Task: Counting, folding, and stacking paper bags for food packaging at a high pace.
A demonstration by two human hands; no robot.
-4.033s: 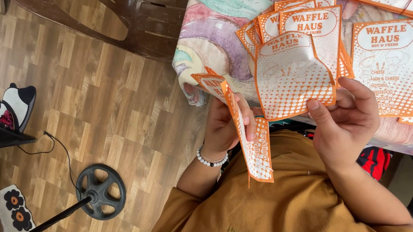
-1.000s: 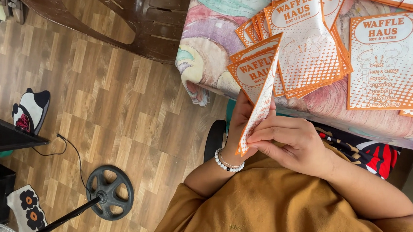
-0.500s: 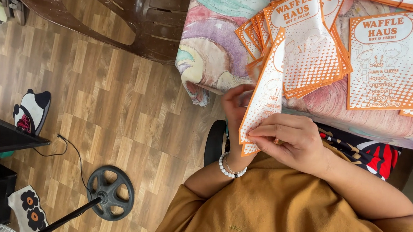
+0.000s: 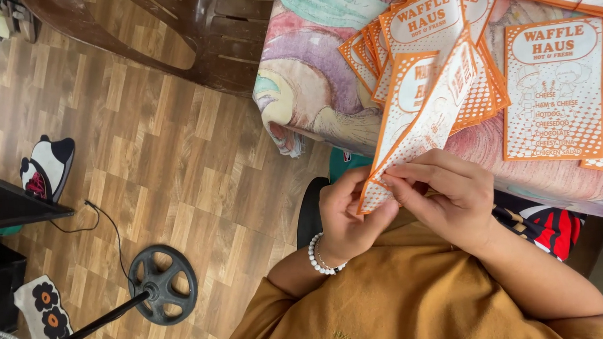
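Both my hands hold one orange-and-white printed paper sheet (image 4: 423,113) folded into a cone shape, its point down near my lap. My left hand (image 4: 350,215), with a white bead bracelet at the wrist, pinches the narrow lower tip. My right hand (image 4: 446,192) presses its fingertips on the same tip from the right. The wide end of the cone rises toward the table edge. A fanned stack of the same printed sheets (image 4: 432,22) lies on the table just behind it.
More flat printed sheets (image 4: 555,91) lie on the pastel patterned tablecloth (image 4: 309,71). A dark brown plastic chair (image 4: 202,29) stands at the top. On the wooden floor are a fan stand base (image 4: 162,284), a cable, slippers (image 4: 49,167) and a dark cabinet (image 4: 4,208).
The paper has been rolled tighter into a cone and tilted up to the right. Both hands have closed together on its lower tip.
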